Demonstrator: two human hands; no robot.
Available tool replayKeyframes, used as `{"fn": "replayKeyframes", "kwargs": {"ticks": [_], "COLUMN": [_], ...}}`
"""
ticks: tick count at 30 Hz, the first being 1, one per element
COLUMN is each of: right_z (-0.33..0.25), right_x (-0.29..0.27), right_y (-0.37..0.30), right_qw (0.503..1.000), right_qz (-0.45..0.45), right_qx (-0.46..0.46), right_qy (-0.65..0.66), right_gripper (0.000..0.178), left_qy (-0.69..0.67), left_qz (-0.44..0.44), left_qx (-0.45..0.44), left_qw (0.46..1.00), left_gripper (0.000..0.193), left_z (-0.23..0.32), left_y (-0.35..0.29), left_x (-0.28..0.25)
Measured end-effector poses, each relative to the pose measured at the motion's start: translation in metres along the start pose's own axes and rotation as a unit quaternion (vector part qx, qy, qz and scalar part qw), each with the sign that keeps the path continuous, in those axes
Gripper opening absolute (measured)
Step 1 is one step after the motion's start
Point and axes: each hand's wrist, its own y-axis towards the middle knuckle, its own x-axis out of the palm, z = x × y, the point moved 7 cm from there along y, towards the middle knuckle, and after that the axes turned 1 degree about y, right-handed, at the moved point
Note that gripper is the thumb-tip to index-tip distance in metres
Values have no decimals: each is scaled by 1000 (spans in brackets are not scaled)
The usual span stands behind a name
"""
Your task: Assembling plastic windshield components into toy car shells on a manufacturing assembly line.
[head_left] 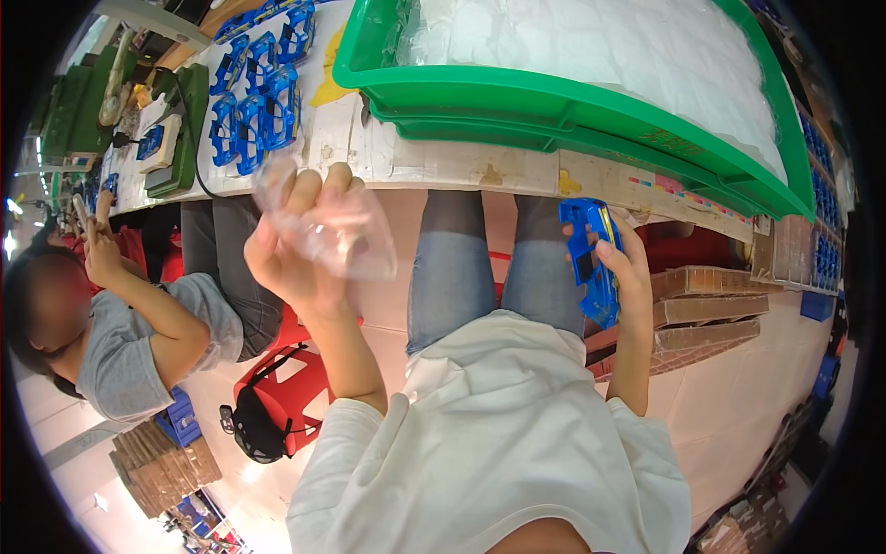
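Note:
My left hand point(306, 263) is raised in front of the table edge, fingers curled around a clear, thin plastic piece point(377, 242). Whether it is a bag or a moulded part I cannot tell. Over my right thigh, my right hand point(631, 277) grips a blue toy car body shell point(602, 297) with yellow trim and open window gaps, held upright on its end. Several similar blue shells point(249, 129) lie in rows on the table at the far left. A green bin point(498, 97) full of whitish clear plastic pieces point(591, 42) stands on the table ahead.
The worn white table edge point(434, 166) runs across before my knees. At left, a seated person point(157, 332) raises a phone. A red stool point(286, 397) with a black bag point(258, 425) stands beside me. Flattened cartons point(706, 309) are stacked under the table at right.

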Motion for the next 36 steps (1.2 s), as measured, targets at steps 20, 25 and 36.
{"fn": "replayKeyframes", "kwargs": {"ticks": [20,25,36], "right_z": [18,7,-53], "right_x": [-20,-31,-19], "right_y": [-10,-18,-45], "right_qw": [999,994,957], "right_qz": [35,113,118], "right_qx": [-16,-13,-264], "right_qy": [-13,-6,21], "right_gripper": [43,51,83], "left_qy": [226,203,315], "left_qz": [33,48,24], "left_qx": [-2,-41,56], "left_qw": [974,977,947], "left_gripper": [18,18,20], "left_z": [-80,-96,-88], "left_y": [-2,-15,-28], "left_x": [-11,-11,18]}}
